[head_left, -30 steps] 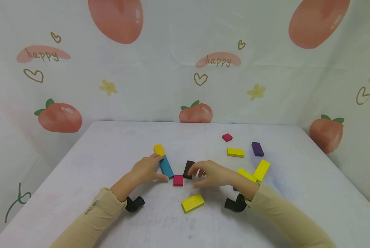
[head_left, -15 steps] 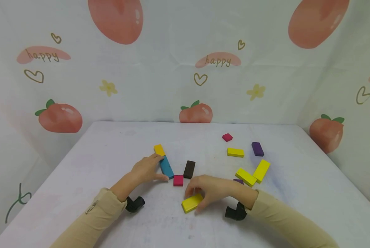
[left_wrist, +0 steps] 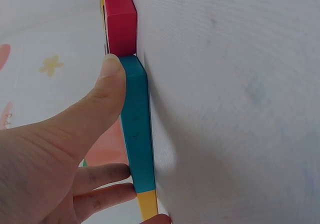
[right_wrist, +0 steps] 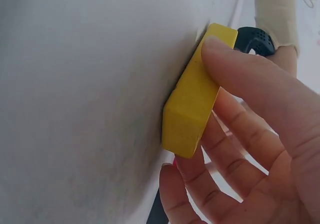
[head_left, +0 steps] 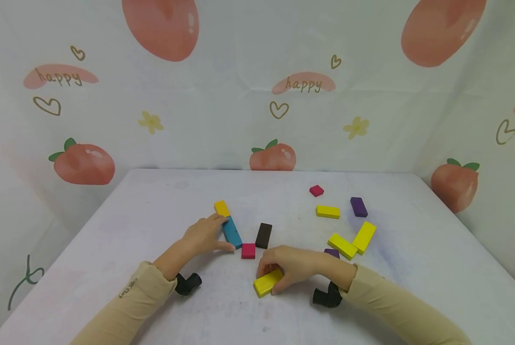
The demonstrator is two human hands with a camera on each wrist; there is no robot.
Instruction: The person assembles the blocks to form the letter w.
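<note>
My left hand rests its thumb and fingertips against a blue block, its fingers extended along the side. An orange-yellow block meets the blue block's far end, and a small red block sits at its near end. Beyond the red one stands a dark brown block, angled to the right. Nearer the front, my right hand pinches a yellow block between thumb and fingers. That block is low at the tabletop, its right end partly covered by the hand in the head view.
To the right lie several loose blocks: two yellow ones touching, another yellow block, a purple block and a red block. A second purple block is partly hidden behind the right forearm. Black wrist devices hang under both sleeves.
My right hand has left the dark brown block, come toward the front and taken hold of the yellow block. My left hand stays at the blue block.
</note>
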